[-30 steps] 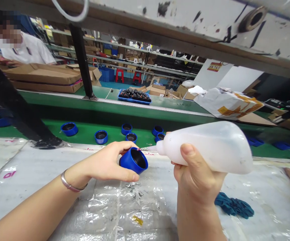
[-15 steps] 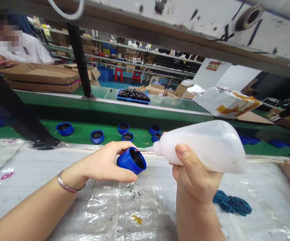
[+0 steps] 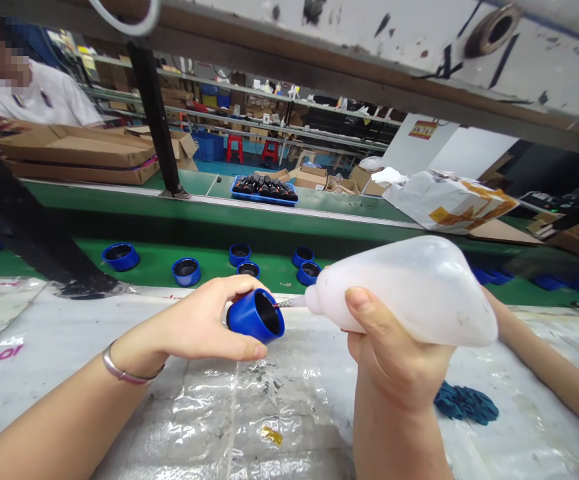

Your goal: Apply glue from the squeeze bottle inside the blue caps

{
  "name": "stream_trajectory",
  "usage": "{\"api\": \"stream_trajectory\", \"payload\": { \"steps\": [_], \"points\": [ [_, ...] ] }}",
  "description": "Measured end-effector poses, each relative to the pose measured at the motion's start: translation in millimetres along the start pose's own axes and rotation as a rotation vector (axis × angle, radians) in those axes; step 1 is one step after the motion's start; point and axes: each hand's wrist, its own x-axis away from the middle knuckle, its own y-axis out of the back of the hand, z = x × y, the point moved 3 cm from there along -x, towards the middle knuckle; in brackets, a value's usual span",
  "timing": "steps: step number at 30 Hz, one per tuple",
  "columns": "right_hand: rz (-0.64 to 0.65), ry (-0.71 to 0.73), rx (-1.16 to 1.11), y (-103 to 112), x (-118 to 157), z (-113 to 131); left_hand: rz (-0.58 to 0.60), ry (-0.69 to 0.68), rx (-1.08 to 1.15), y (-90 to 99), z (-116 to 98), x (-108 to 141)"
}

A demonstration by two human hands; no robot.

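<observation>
**Q: How are the arms and hands posed in this head-worn view?**

A: Both bare forearms reach in from the bottom of the view. The person's left hand, with a thin metal bangle at the wrist, has its fingers and thumb curled around a round, deep-blue cup with a dark inside. The cup is firmly held and tilted on its side, just above the counter, with its mouth facing right.

**Q: And the other hand?**

A: The right hand is closed around a translucent white plastic squeeze bottle, with the thumb pressed on its side. The bottle lies nearly on its side, and its thin nozzle points left, its tip at the cup's rim.

**Q: What is on the surface?**

A: A white counter lies under a crinkled clear plastic sheet. Crumpled teal gloves rest on it, to the right of the right wrist. Another person's bare forearm enters at the right edge.

**Q: And the room?**

A: Beyond the counter, more blue cups stand upright on a green conveyor belt. Farther back are a blue tray of black items, a co-worker in a white shirt, flat brown cardboard sheets, and long metal shelving.
</observation>
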Motion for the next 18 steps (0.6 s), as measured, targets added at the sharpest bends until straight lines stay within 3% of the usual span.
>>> {"api": "stream_trajectory", "payload": {
  "steps": [18],
  "points": [
    [0.019,-0.052,0.001,3.6,1.9,-0.7,-0.139,-0.099,-0.209,4.5,-7.1,2.7]
  ]
}}
